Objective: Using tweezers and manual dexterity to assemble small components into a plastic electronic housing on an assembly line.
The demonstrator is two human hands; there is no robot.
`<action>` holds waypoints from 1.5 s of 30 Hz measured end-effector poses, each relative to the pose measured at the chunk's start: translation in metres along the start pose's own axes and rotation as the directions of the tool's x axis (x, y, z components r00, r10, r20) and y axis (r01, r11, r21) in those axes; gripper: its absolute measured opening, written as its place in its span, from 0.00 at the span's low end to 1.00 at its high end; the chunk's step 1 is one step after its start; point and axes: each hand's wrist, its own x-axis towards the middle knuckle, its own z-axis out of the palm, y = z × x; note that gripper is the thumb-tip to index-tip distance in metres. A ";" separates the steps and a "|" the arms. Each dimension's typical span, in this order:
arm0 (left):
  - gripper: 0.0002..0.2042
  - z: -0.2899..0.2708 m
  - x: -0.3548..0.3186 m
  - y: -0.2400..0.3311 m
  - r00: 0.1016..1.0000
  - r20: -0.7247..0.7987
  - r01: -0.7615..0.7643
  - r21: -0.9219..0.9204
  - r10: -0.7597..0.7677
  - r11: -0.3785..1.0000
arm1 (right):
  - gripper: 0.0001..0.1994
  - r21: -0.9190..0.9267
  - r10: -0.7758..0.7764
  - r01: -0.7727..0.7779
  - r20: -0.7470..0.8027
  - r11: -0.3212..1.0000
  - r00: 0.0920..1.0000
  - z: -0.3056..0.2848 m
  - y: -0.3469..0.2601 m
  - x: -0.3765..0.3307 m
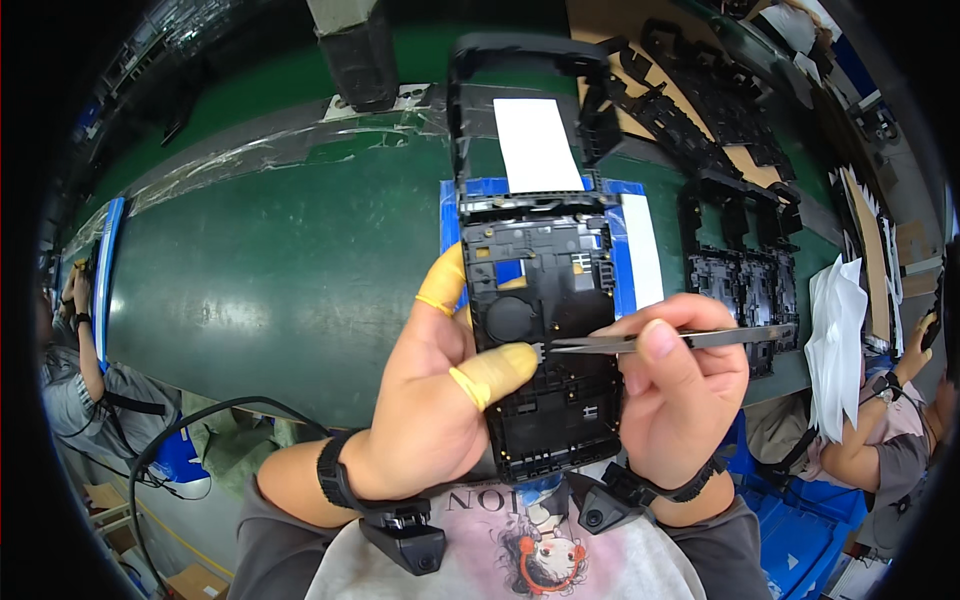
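Observation:
A long black plastic housing (pixel 560 400), with an open rectangular frame at its far end, is held up before me. My left hand (pixel 435 390) grips its left side; yellow finger cots cover the thumb and a fingertip, and the thumb presses on the inner face. Metal tweezers (pixel 700 340) are pinched in my right hand (pixel 685 385). Their tips touch or hover just over the middle of the housing, right beside my left thumb. Whether anything small sits between the tips I cannot make out.
Behind the housing a blue-edged board (pixel 630 250) with white paper lies on the green table (pixel 250 270). More black housings (pixel 745 270) stand at the right, others on cardboard (pixel 690 90) farther back. White sheets (pixel 838 340) hang at the right edge. Other people sit at both sides.

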 end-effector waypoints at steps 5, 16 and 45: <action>0.18 0.006 0.081 0.015 0.994 0.077 -0.103 0.348 0.081 0.932 | 0.07 -0.019 -0.217 0.218 -0.220 0.976 0.951 -0.033 -0.017 0.002; 0.12 0.031 0.213 0.008 0.918 0.345 -0.366 0.927 0.196 0.080 | 0.06 -0.217 -0.377 0.308 -0.563 0.926 0.736 -0.139 -0.059 -0.056; 0.14 -0.020 -0.008 0.051 0.978 -0.152 -0.139 0.055 0.146 0.989 | 0.06 -0.258 0.203 -0.220 -0.090 0.941 0.975 -0.061 0.010 0.039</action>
